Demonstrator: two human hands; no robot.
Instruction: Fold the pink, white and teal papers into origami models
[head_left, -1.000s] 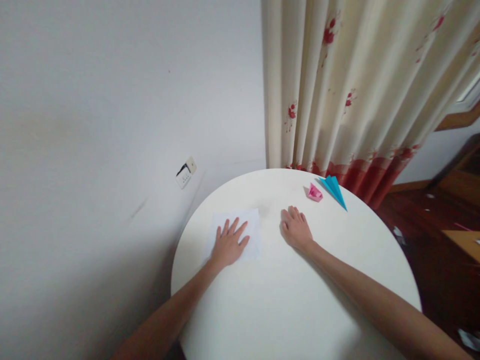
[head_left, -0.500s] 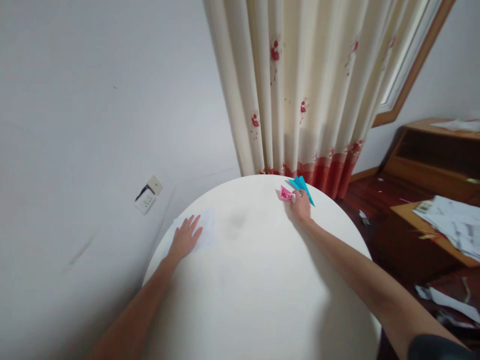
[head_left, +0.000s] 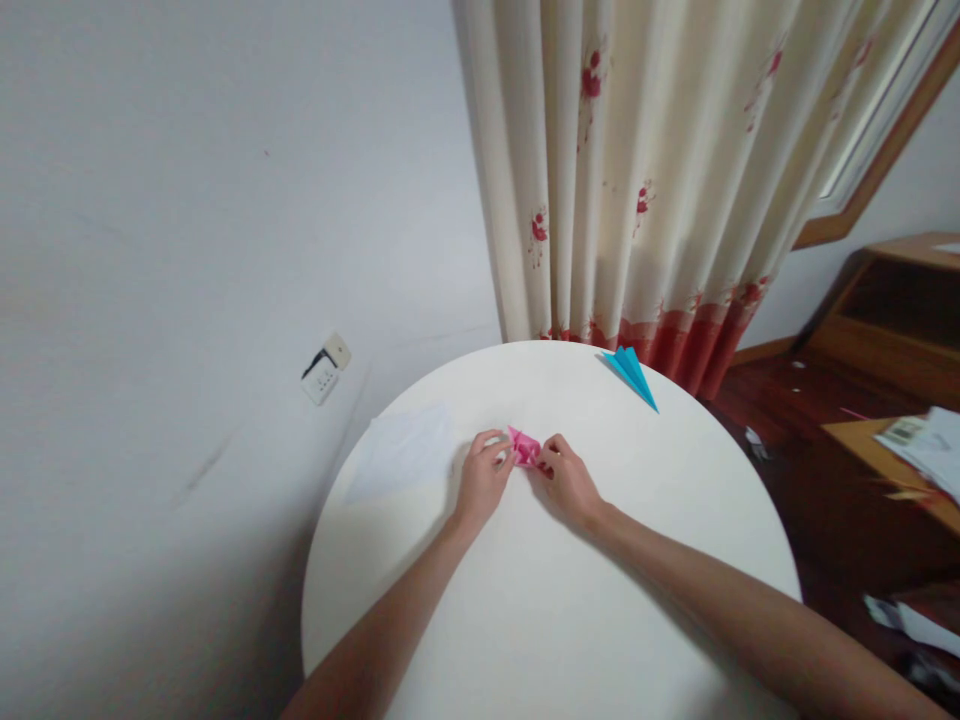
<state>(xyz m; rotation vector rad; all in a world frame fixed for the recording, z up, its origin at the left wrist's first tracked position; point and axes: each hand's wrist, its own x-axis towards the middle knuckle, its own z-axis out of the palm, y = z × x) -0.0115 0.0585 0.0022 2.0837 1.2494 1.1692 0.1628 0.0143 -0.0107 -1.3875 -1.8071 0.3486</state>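
Observation:
A small folded pink paper piece [head_left: 524, 449] sits near the middle of the round white table [head_left: 570, 620]. My left hand [head_left: 480, 482] pinches its left side and my right hand [head_left: 568, 481] pinches its right side, so both hands hold it just above the tabletop. A flat white sheet of paper [head_left: 401, 462] lies to the left of my left hand, untouched. A blue folded paper plane [head_left: 631, 374] rests at the table's far edge, well beyond my right hand.
A cream curtain with red flowers [head_left: 660, 170] hangs behind the table. A wall socket [head_left: 325, 368] sits low on the white wall at left. Wooden furniture with loose papers [head_left: 919, 445] stands at right, with scraps on the dark floor.
My right hand took the pink paper piece from beside the blue plane and drew it back to the table's middle. My left hand left the white sheet and joined it on the pink piece.

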